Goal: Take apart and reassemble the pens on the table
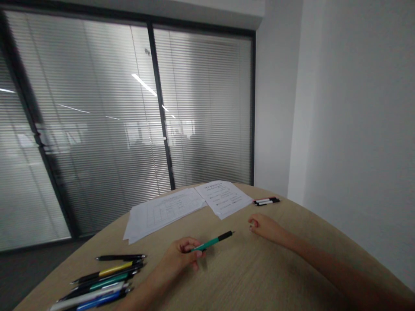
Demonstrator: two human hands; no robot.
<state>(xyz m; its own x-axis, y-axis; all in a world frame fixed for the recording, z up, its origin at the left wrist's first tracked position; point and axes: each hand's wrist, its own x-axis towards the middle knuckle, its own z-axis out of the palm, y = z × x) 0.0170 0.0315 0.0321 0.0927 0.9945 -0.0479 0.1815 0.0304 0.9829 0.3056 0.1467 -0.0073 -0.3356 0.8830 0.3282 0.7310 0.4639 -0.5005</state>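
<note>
While a green pen (pixel 212 242) is pinched in the left hand (pixel 181 255), its black end is pointed toward the right hand (pixel 262 227).
Curled fingers (pixel 253 223) are pressed together, holding nothing, above a wooden table (pixel 233 276).

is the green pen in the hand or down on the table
In the hand: the left hand pinches the green pen at its near end, with its black far end sticking out.

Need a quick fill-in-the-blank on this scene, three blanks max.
The left hand grips a pen with a ____ and black barrel. The pile of pens lies nearer the ____ hand. The right hand is nearest two ____ lying beside the printed sheets.

green; left; markers
</note>
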